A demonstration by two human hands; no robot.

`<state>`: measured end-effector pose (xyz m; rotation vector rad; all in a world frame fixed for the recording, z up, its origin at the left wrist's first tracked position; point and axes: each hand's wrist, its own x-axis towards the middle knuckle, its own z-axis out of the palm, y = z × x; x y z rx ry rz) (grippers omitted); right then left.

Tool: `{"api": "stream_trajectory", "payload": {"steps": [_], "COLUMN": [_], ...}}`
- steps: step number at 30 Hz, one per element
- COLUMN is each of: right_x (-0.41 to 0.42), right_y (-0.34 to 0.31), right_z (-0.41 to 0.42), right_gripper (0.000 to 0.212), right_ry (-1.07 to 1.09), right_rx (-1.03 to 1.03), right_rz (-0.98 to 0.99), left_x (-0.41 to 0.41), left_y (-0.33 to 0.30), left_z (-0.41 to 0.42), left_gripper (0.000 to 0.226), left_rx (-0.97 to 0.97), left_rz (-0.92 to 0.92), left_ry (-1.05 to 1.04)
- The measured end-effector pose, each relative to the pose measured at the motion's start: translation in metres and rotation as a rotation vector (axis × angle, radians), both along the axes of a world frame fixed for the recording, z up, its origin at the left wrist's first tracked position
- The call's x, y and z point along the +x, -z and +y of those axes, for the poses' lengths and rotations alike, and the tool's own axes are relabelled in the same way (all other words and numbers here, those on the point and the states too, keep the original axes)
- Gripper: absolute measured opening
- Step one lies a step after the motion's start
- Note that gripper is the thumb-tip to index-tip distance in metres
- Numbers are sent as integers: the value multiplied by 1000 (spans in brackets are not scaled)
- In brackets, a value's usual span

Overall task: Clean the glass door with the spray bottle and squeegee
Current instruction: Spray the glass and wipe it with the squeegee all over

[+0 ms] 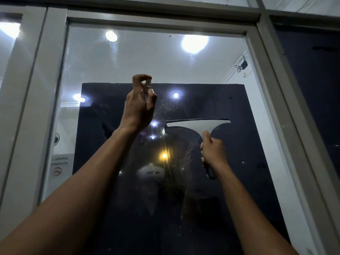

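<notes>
Left hand [140, 105] is up high w/ fingers curled round a small clear spray bottle [146, 89], forefinger hooked over the top, prob. so the mist lands on the upper part of the glass door [128, 57]. Right hand [213, 151] has its fingers wrapped tight round the handle of the white squeegee [197, 124], blade up & level near the pane, ready to wipe. Glass looks dark, reflective, speckled w/ fine droplets btw. the two hands.

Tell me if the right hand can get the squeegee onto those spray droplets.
Probably yes. The right hand holds the squeegee just right of the droplets; nothing lies between, and the left hand with the bottle sits further left.
</notes>
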<state>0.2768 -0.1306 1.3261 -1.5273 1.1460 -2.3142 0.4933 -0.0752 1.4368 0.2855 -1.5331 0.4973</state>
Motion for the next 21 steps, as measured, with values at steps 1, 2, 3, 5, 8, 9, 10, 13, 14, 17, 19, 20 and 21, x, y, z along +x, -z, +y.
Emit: {"api": "stream_trajectory", "payload": {"steps": [1, 2, 3, 5, 8, 9, 10, 13, 14, 17, 19, 20, 21], "right_x": [-1, -2, -1, 2, 12, 16, 19, 28, 31, 37, 40, 41, 43], "right_y": [-3, -8, -16, -40, -88, -103, -114, -122, -116, -87, -60, -41, -25], "right_z": [0, 1, 2, 3, 8, 9, 11, 9, 8, 3, 2, 5, 5], "right_gripper": [59, 58, 57, 55, 54, 53, 52, 50, 50, 50, 49, 49, 52], "right_ry": [1, 2, 1, -10, -58, -66, -73, -121, -130, -59, 10, 36, 36], "right_rx": [1, 0, 0, -6, -9, -2, 10, 67, 94, 146, 171, 190, 205], "right_rz": [-14, -27, -34, -32, 7, 38, 67, 71, 62, 91, 144, 157, 168], "left_x": [-1, -3, -3, -2, 4, 7, 11, 23, 29, 39, 43, 42, 42], "left_y": [0, 0, 2, 4, 13, 16, 20, 32, 36, 45, 49, 54, 56], "left_z": [0, 0, -1, -3, -9, -12, -14, -21, -24, -29, -30, -29, -29], "left_gripper": [35, 35, 35, 36, 36, 36, 35, 34, 34, 33, 33, 33, 33], "left_rx": [13, 21, 28, 33, 28, 32, 39, 74, 80, 87, 97, 114, 115], "left_rz": [-12, -26, -35, -26, 27, 40, 48, 52, 53, 60, 60, 56, 61], "left_ry": [22, 38, 50, 65, 46, 42, 43, 46, 40, 22, 14, 23, 27]}}
